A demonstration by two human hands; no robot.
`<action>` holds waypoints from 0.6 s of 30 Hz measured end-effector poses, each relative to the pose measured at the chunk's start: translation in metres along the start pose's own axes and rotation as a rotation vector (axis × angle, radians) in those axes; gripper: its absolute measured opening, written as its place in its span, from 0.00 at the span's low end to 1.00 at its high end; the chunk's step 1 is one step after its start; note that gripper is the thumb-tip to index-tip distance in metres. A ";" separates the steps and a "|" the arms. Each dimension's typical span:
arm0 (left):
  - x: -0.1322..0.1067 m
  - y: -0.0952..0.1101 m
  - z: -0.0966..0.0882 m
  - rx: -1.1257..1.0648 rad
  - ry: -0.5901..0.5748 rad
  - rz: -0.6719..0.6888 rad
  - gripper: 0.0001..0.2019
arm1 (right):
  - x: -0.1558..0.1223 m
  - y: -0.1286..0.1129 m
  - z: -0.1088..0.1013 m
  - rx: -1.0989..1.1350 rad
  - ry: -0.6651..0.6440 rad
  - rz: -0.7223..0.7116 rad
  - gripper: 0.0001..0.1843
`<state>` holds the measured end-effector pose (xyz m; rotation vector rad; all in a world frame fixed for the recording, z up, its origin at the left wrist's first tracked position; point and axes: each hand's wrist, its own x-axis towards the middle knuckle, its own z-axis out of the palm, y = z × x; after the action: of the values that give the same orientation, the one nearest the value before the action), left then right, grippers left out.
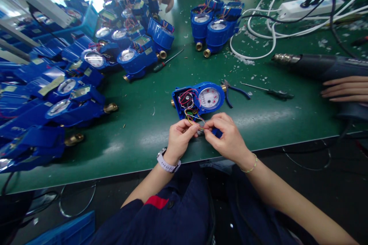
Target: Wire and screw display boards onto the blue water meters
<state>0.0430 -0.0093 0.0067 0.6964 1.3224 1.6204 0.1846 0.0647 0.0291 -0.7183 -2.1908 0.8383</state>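
A blue water meter [211, 99] lies on the green table in front of me, its side box uncovered. Red, white and yellow wires [189, 116] come out of that box toward my fingers. My left hand [183, 138], with a watch on the wrist, pinches thin wires at the meter's near side. Close beside it, my right hand [227, 136] pinches the same wires between thumb and fingertips. Where the wire ends lie between the fingers is partly hidden. A blue part peeks out behind my right fingers; its kind is unclear.
Pliers [236, 93] and a screwdriver [276, 93] lie right of the meter, another screwdriver [168, 61] beyond it. Many blue meters [135, 61] crowd the left. A heat gun [316, 67] is at right near another person's hand [346, 89]. A white power strip [310, 7] stands behind.
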 end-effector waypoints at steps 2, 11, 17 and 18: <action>0.000 0.000 0.000 0.007 0.003 -0.001 0.13 | 0.001 0.000 0.001 0.001 0.010 0.000 0.05; 0.000 -0.001 -0.001 0.016 0.000 0.008 0.14 | 0.002 -0.002 0.001 -0.008 0.018 -0.012 0.05; 0.000 -0.002 -0.003 0.004 -0.030 0.016 0.10 | -0.003 0.000 -0.002 -0.028 0.047 -0.032 0.05; -0.001 -0.001 -0.003 0.021 -0.047 0.018 0.10 | -0.004 0.000 -0.002 -0.027 0.047 -0.029 0.05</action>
<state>0.0412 -0.0111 0.0046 0.7568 1.3044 1.5973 0.1889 0.0629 0.0289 -0.7109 -2.1694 0.7712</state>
